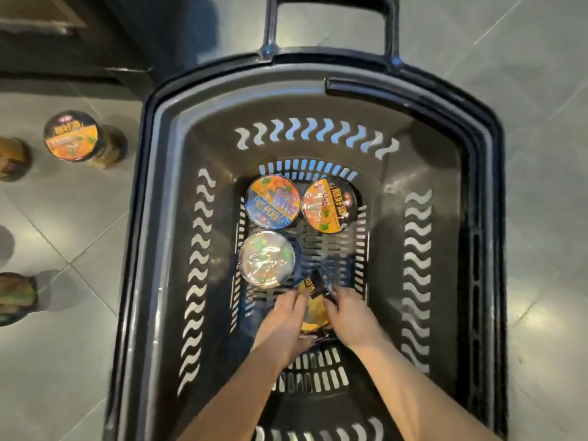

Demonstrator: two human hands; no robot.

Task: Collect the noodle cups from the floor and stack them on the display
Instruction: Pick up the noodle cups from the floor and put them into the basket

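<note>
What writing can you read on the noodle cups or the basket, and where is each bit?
Nothing reads clearly.
Blue-lidded cup: large characters, blurred.
Orange-lidded cup: bold characters on a black band, blurred.
Cup held by both hands: characters partly hidden.
Floor cup: blurred.
Basket: no text seen.

The basket (471, 173) is dark plastic with a smooth, slightly glossy sheen on its walls and rim, its bottom a moulded slotted grid. The noodle cups (273, 202) at the far edge of that bottom carry printed lids under clear, shiny film that throws bright glare. The floor (541, 74) is grey tile, smooth and faintly reflective, with thin pale joints.
</note>
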